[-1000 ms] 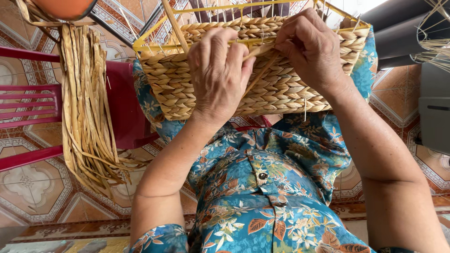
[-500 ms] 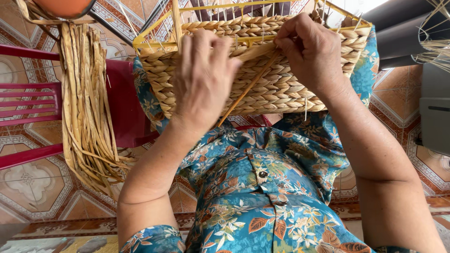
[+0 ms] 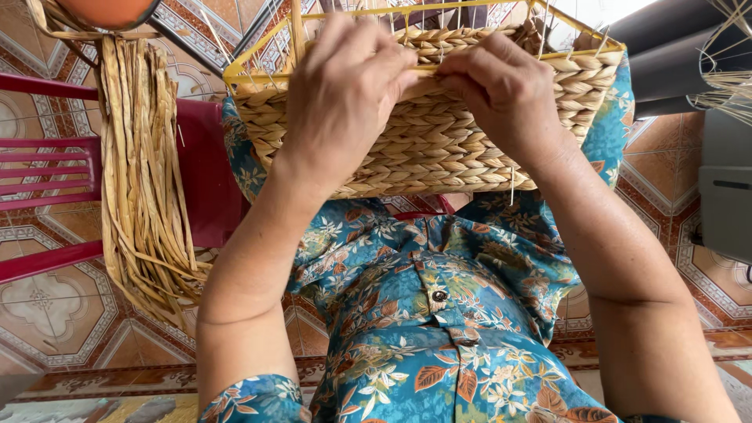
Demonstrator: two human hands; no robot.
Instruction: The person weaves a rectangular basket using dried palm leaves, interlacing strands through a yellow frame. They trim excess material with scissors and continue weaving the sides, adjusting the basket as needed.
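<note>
Basket in both hands, over the lap

Basket (image 3: pixel 439 145) of braided straw-coloured fibre sits at the top middle of my view, resting against the lap of the person in the blue floral shirt (image 3: pixel 439 313). Its woven wall rises around a thin yellow frame (image 3: pixel 258 72), and bare thin stakes stick up above the finished rows.

Below and around it I see a tiled floor (image 3: pixel 47 313) with brown, cream and blue ornament. A red plastic chair (image 3: pixel 55 172) stands at the left edge, and a long bundle of dried fibre strands (image 3: pixel 145 180) hangs down in front of it, hiding part of the seat. An orange rounded thing (image 3: pixel 106 9) shows at the top left corner, cut off by the frame. At the right a grey box-like object (image 3: pixel 724 188) and dark pipes (image 3: pixel 666 63) stand near loose pale strands (image 3: pixel 728 78).

My left hand (image 3: pixel 345 94) lies over the basket's upper rim, fingers curled down and gripping the top braid, covering that part of the weave. My right hand (image 3: pixel 501 94) is just beside it, fingertips pinched on the same top row; the two hands nearly touch at the rim. Both forearms reach up from the lower corners, elbows apart, and cover parts of the shirt.
</note>
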